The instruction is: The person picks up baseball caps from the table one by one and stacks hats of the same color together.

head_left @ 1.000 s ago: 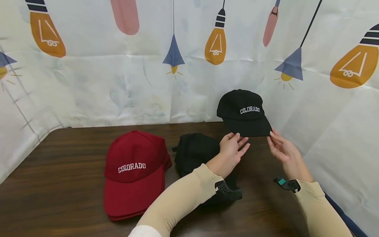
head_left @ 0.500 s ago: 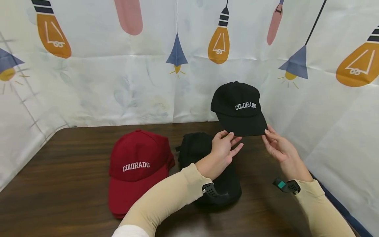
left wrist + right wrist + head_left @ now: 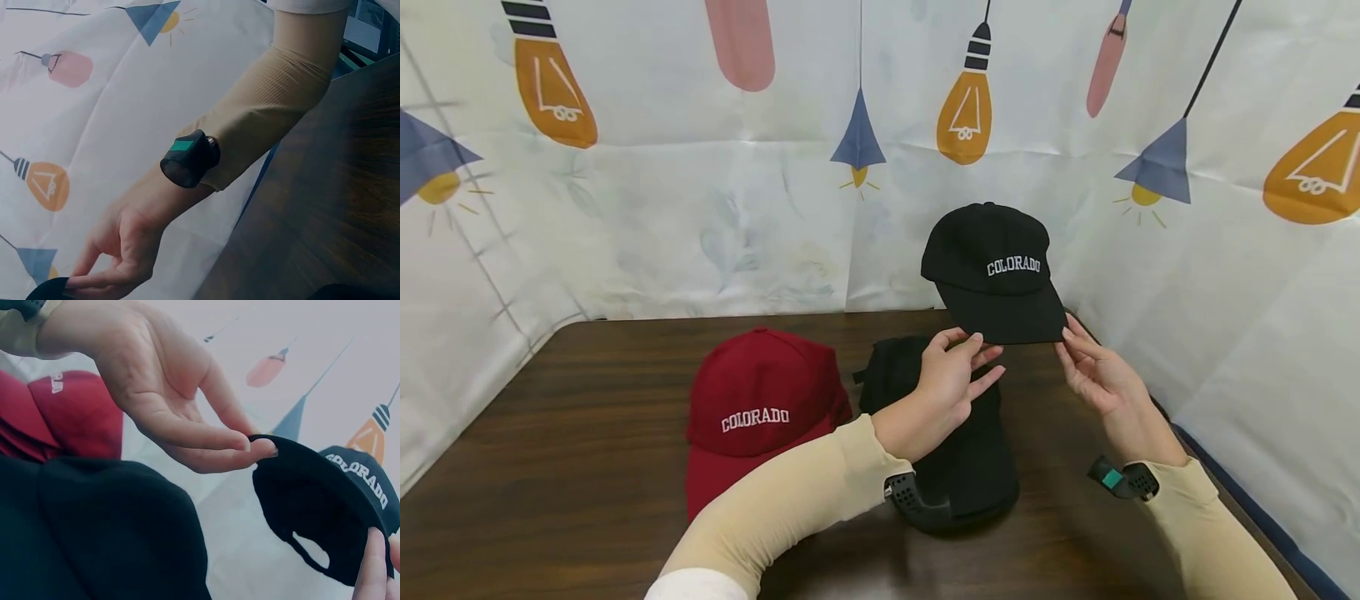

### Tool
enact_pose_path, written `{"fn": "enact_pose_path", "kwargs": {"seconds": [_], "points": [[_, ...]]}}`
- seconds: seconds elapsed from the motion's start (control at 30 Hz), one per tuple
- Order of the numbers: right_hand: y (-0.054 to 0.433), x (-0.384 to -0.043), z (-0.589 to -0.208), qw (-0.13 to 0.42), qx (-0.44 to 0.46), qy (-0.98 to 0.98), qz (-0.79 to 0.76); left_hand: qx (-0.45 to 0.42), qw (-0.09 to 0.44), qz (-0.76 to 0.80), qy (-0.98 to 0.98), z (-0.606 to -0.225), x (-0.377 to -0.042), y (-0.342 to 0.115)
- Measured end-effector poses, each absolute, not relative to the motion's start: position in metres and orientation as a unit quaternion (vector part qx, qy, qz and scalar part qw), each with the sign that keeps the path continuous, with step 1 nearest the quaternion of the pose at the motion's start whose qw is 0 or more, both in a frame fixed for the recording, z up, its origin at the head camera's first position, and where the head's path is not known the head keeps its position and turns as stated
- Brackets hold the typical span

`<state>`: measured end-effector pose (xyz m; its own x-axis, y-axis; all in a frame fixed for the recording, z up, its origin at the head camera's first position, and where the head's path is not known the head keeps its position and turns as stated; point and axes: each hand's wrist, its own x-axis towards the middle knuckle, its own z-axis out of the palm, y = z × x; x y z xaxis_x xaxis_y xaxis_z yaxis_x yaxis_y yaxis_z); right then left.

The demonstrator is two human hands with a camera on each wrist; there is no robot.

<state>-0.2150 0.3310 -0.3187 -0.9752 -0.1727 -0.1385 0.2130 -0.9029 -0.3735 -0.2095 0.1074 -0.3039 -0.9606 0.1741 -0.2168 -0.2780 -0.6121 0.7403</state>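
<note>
A black cap [image 3: 992, 258] with white "COLORADO" lettering is held up above the table, crown upward and brim toward me. My left hand [image 3: 936, 387] pinches the brim's left corner between thumb and fingers, its other fingers spread. The brim's right corner is pinched by my right hand [image 3: 1108, 392]. Seen from the right wrist, the cap's dark underside and rear strap opening show, and the left hand [image 3: 162, 394] grips the brim edge. In the left wrist view, the right hand [image 3: 125, 250] holds a sliver of black brim [image 3: 50, 289].
Below my left forearm lies another black cap [image 3: 977, 475], partly hidden. Left of it, red caps [image 3: 760, 383], apparently stacked, rest on the dark wooden table [image 3: 565, 467]. A white printed cloth [image 3: 700, 208] hangs behind and along the right side.
The held cap has risen slightly and shifted left in the head view, both hands moving with it. The head view has turned a little, so the red caps sit further right.
</note>
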Motion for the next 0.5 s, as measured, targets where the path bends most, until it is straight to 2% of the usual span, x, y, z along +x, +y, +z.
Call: {"fn": "enact_pose_path", "kwargs": {"seconds": [0.27,0.5], "points": [[0.319,-0.212,-0.322,0.148,0.003,0.226,-0.963,-0.039,0.134,0.882,0.450,-0.308,-0.205,0.081],[0.303,-0.211,-0.324,0.161,-0.017,0.265,-0.951,0.010,0.132,0.861,0.492,-0.316,-0.203,0.053]]}}
